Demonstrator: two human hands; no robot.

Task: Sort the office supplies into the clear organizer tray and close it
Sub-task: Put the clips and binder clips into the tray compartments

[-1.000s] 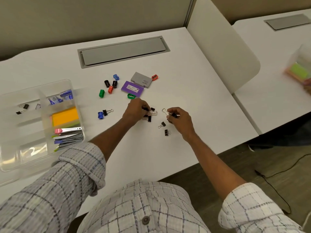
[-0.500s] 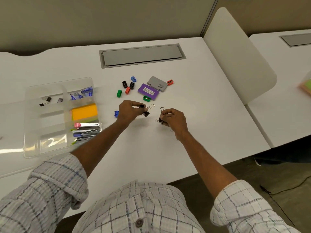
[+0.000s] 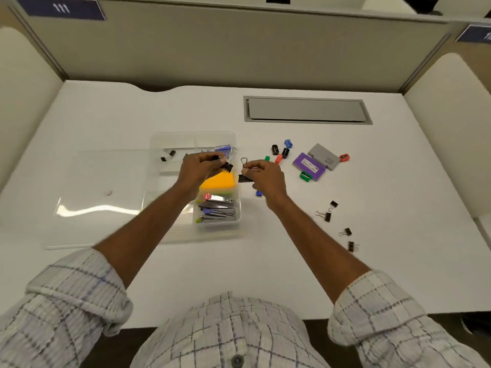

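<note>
Hands, head view. Left hand [image 3: 198,170] is curled, its thumb and fingertips pinching small black binder clips [image 3: 227,166]; how many it holds cannot be told. Right hand [image 3: 265,176] is likewise curled, pinching a single binder clip [image 3: 244,178], whose black folded body shows at the fingertips with one wire loop standing upright above them. The two hands are near each other without touching.

The clear organizer tray [image 3: 237,216] lies on the white desk [image 3: 292,261], directly beneath the left hand and just left of the right hand. Its transparent lid [image 3: 101,195] lies open and flat to the tray's left, glossy with a streak of reflected light. The tray is rectangular, with rounded corners and thin dividing walls. Its compartments hold a yellow pad of sticky notes [image 3: 219,181], a bundle of grey strips [image 3: 218,211] and, in a far compartment, two more black clips [image 3: 167,155].

On the desk to the right lie small blocky sharpeners [image 3: 275,149] in black, blue, green and orange-red. A flat purple box [image 3: 309,166] touches a flat grey box [image 3: 324,160]. Four loose binder clips [image 3: 325,215] lie nearer the person. A grey recessed hatch [image 3: 307,110] is set into the desk's far side.
</note>
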